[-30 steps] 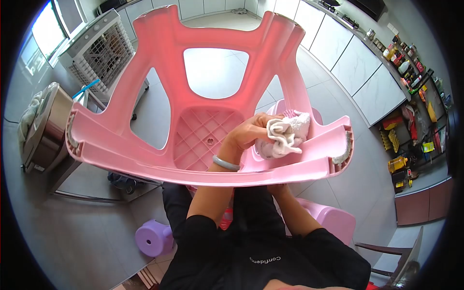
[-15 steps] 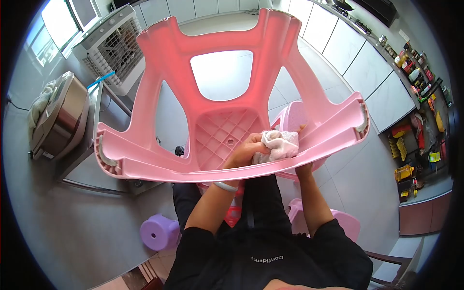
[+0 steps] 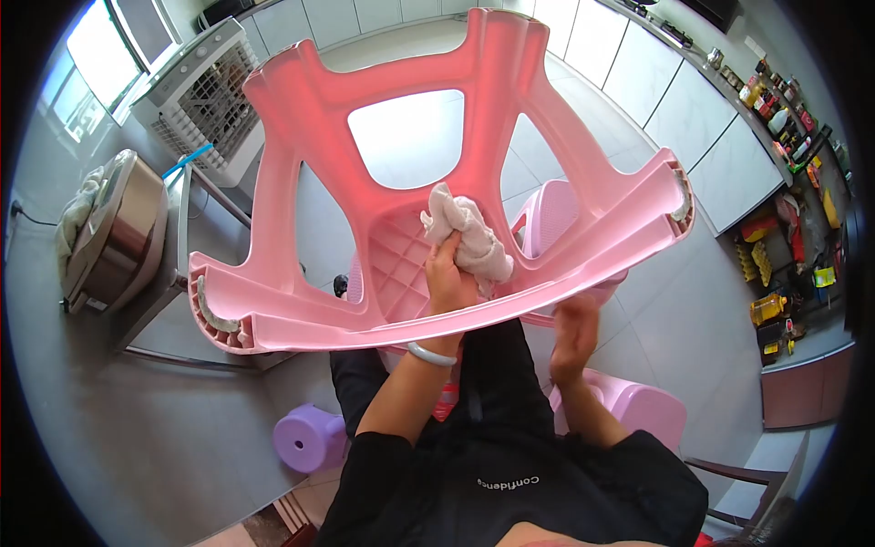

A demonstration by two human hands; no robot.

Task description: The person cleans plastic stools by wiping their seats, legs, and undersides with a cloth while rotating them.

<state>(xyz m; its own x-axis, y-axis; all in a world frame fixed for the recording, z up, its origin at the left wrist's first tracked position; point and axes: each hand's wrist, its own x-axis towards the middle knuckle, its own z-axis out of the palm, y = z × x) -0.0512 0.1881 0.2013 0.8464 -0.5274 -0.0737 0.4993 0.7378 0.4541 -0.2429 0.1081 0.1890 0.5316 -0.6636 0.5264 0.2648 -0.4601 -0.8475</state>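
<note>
Pink plastic stool (image 3: 392, 264) is smack in the middle, tipped so its underside faces the camera, with two legs poking up around 11 and 1 o'clock. Left hand (image 3: 447, 278) has its fingers bunched around a whitish cloth (image 3: 472, 242), sitting just toward 1 o'clock from the middle, inside the stool's frame and over the edge of its crisscross seat. Can't tell how firmly it's pressed on the plastic tbh. Right hand (image 3: 576, 337) is at 4 o'clock, just beside the stool's near edge, fingers loosely straight with nothing visible in them, and I can't tell if they touch the plastic. Farther out there's another pink stool (image 3: 643, 410) at 4, a purple stool (image 3: 312, 438) at 7 and an air cooler (image 3: 210, 100) at 10
</note>
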